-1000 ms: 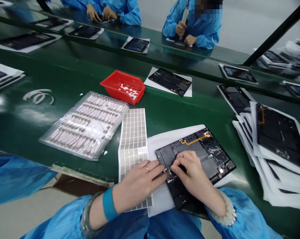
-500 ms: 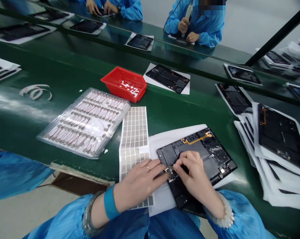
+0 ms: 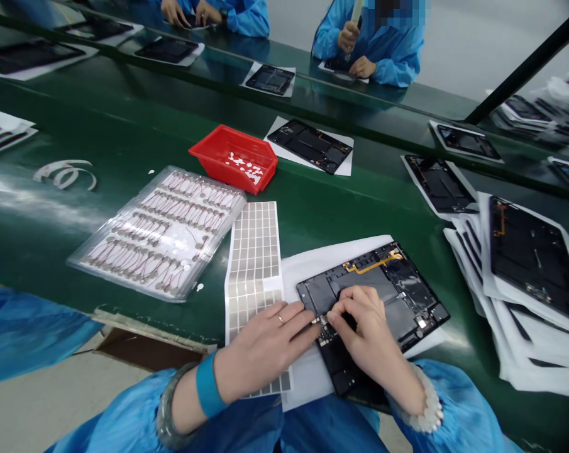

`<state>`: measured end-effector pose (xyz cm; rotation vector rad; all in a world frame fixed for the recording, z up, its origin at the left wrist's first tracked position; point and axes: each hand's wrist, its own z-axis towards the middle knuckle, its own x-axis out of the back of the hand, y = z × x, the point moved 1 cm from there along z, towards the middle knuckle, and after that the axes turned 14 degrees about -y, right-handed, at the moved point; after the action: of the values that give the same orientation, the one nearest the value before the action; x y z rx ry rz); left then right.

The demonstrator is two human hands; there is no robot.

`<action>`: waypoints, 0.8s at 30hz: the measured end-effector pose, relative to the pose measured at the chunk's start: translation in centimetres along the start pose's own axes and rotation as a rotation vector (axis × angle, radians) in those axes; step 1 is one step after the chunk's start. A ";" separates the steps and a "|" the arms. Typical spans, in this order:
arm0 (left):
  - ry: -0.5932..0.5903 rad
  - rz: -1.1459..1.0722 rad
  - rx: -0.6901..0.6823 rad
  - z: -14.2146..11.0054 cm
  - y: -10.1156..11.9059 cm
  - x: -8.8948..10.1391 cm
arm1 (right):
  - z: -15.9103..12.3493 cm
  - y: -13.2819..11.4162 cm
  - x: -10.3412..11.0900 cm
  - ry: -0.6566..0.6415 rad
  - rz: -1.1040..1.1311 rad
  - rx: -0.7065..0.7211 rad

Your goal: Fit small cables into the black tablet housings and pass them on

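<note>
A black tablet back frame with an orange flex cable lies on a white sheet at the near edge of the green bench. My left hand rests flat across a sheet of small grey square stickers, fingertips touching the frame's left edge. My right hand lies on the frame, its fingers pinched together at a small part near that same edge. What the pinch holds is too small to name.
A clear blister tray of small wired parts lies at left, with a red bin behind it. Stacked frames on white sheets sit at right. More frames lie along the green belt. Other people in blue coats work across it.
The frames on the belt behind have drifted slightly left. My hands stay at the frame's left edge with only small finger movements.
</note>
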<state>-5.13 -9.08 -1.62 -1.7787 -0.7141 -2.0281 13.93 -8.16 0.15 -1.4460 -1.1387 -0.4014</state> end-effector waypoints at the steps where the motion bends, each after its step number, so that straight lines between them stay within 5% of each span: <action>1: 0.000 0.011 0.006 0.0 0.0 0.0 | 0.0 0.0 0.0 0.005 -0.005 0.002; 19: -0.064 -0.020 0.043 0.9 -0.1 0.5 | 0.3 0.2 -0.1 0.055 -0.132 0.042; 24: -0.087 -0.020 0.017 0.9 -0.4 0.7 | 0.1 1.4 1.6 0.114 -0.146 0.061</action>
<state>-4.75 -8.16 -0.91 -1.8671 -0.7757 -1.9610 15.72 -7.19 0.60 -1.2744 -1.1578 -0.5402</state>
